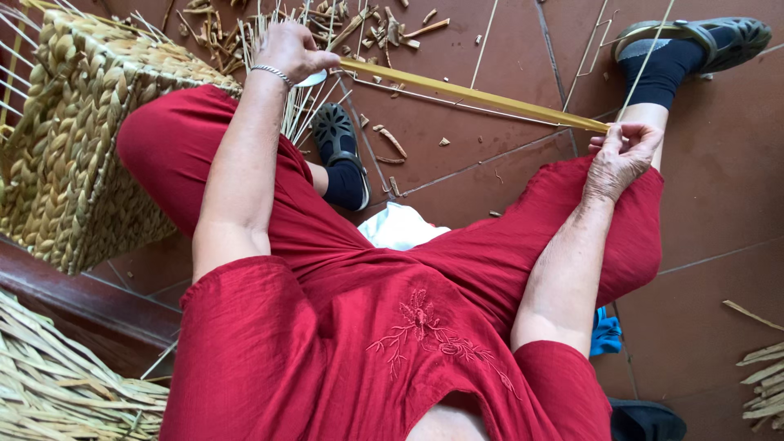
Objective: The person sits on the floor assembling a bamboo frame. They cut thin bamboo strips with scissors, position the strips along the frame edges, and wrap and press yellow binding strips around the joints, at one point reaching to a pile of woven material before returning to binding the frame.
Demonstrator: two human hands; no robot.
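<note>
- Left hand [296, 49] is closed around one end of a long flat yellow-green strip [474, 95], with a small pale blade-like tool [311, 79] poking out under the fingers — can't tell exactly what it is.
- Right hand [622, 153] pinches the other end of the strip over the right knee, fingers curled tight on it.
- The strip is pulled taut between both hands, above the red-brown tiled floor [719, 204], running slightly downhill from left to right.
- Woven basket [73, 139] rests against the left thigh; its plaited walls look built up, but bare upright stakes [282, 33] stick out at the rim — so the weaving looks well along, the top edge not finished, as I judge it.
- Short cut-off scraps [384, 33] lie on the floor beyond the left hand.
- Bundle of dried straw-coloured material [65, 384] lies lower left, a few more pieces [763, 376] lower right.
- Person wears red clothes, dark socks and sandals [719, 41].
</note>
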